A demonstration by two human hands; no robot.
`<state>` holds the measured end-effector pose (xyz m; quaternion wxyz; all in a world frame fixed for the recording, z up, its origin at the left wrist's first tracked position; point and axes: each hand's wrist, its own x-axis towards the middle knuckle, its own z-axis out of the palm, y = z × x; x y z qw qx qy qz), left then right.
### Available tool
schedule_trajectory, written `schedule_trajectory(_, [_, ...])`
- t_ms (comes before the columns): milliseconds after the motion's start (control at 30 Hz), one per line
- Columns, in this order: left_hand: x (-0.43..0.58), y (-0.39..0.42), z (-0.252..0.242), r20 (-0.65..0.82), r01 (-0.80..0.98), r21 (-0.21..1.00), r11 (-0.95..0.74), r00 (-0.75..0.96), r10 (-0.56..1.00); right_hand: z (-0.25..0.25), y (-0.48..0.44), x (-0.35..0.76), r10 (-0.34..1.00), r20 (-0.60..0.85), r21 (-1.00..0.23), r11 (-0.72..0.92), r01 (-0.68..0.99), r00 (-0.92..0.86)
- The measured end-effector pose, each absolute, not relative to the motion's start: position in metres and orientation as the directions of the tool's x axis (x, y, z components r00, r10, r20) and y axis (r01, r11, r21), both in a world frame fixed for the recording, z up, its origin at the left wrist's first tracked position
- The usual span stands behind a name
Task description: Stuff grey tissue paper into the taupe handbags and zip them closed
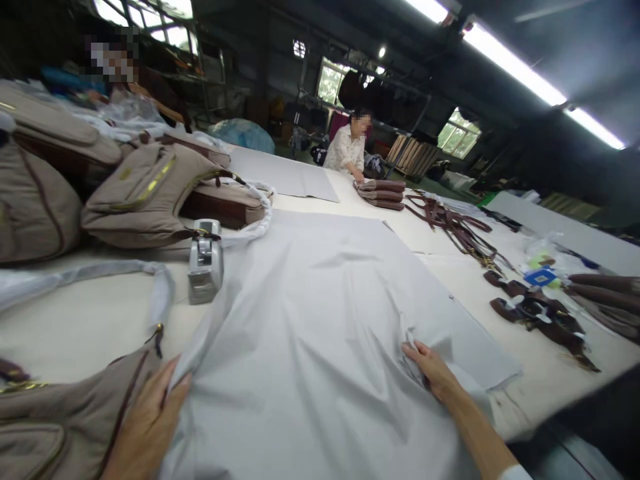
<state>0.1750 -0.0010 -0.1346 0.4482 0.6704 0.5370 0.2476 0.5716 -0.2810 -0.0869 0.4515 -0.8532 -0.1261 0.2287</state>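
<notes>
A large light grey sheet [310,320], cloth or thin plastic, I cannot tell which, spreads wrinkled over the table in front of me. Its left edge is gripped between the thumb and fingers of my left hand [150,417]. On the right side, my right hand [431,367] pinches a gathered fold of the same sheet. Just left of my left hand lies a beige handbag [65,413] with dark brown trim and a wrapped strap. A grey tape dispenser [205,263] stands beside the sheet's left edge.
Beige handbags [145,193] are piled at the left. Across the table [530,400], a co-worker [347,150] touches a stack of folded brown-beige pieces [383,193]. Brown straps [450,223] and dark brown parts [540,313] lie to the right. Another person [160,93] is at back left.
</notes>
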Motion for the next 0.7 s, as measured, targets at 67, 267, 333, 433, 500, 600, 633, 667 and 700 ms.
schedule_trajectory(67, [0.177, -0.002, -0.14, 0.045, 0.494, 0.841, -0.219, 0.341, 0.939, -0.081, -0.261, 0.55, 0.526, -0.337, -0.885, -0.461, -0.071, 0.781])
schedule_trajectory(267, [0.197, -0.027, -0.13, 0.48, 0.441, 0.601, -0.667, 0.468, 0.742, -0.074, -0.177, 0.458, 0.732, -0.503, -0.766, -0.131, -0.63, 0.459])
schedule_trajectory(333, [0.208, -0.04, -0.118, 0.525, 0.325, 0.573, -0.752, 0.559, 0.641, -0.073, -0.15, 0.422, 0.812, -0.518, -0.699, -0.221, -0.68, 0.269])
schedule_trajectory(433, [0.216, -0.055, -0.105, 0.593, 0.072, 0.587, -0.806, 0.639, 0.489, -0.075, -0.124, 0.387, 0.879, -0.421, -0.766, -0.213, -0.607, 0.223])
schedule_trajectory(500, [0.214, -0.058, -0.103, 0.613, -0.026, 0.632, -0.775, 0.629, 0.478, -0.076, -0.117, 0.39, 0.842, -0.329, -0.855, -0.073, -0.514, 0.428])
schedule_trajectory(600, [0.197, -0.048, -0.105, 0.462, 0.052, 0.828, -0.559, 0.501, 0.731, -0.069, -0.122, 0.434, 0.6, -0.156, -0.956, 0.107, -0.272, 0.785])
schedule_trajectory(633, [0.19, -0.042, -0.104, 0.358, 0.113, 0.891, -0.44, 0.424, 0.832, -0.061, -0.127, 0.454, 0.495, -0.095, -0.972, 0.143, -0.189, 0.864])
schedule_trajectory(667, [0.183, -0.034, -0.103, 0.26, 0.165, 0.93, -0.329, 0.337, 0.905, -0.05, -0.133, 0.473, 0.403, -0.05, -0.978, 0.165, -0.127, 0.914])
schedule_trajectory(700, [0.176, -0.027, -0.1, 0.19, 0.201, 0.948, -0.246, 0.262, 0.946, -0.036, -0.139, 0.489, 0.335, -0.035, -0.983, 0.157, -0.093, 0.942])
